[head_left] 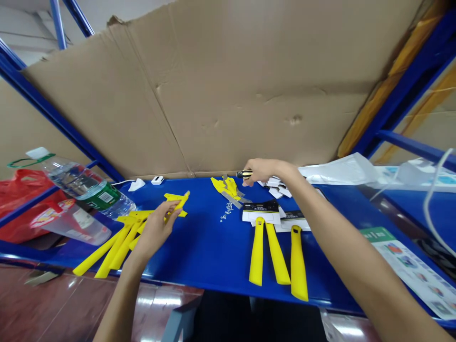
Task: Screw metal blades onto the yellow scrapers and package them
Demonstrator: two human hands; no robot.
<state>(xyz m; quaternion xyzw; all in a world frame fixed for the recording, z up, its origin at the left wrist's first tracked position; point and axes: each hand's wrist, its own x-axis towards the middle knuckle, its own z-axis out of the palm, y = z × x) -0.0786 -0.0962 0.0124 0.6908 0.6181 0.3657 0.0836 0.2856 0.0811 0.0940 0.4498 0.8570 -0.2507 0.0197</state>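
My left hand (156, 228) holds a yellow plastic handle part (177, 205) just above the blue table (210, 247), beside a heap of several long yellow handles (114, 244) at the left. My right hand (261, 170) reaches to the back of the table and grips a screwdriver with a yellow-and-black handle (244, 174). Just left of it lie small yellow pieces and metal blades (230, 190). Three finished yellow-handled scrapers (278, 251) with black-and-white card sleeves lie side by side in the middle.
A plastic water bottle (85, 185) lies at the left, over a clear container (76, 223) and a red bag (21, 199). Tiny white screws (226, 211) dot the table. Cardboard (228, 95) walls the back. Clear bags (342, 171) and a printed sheet (409, 266) lie right.
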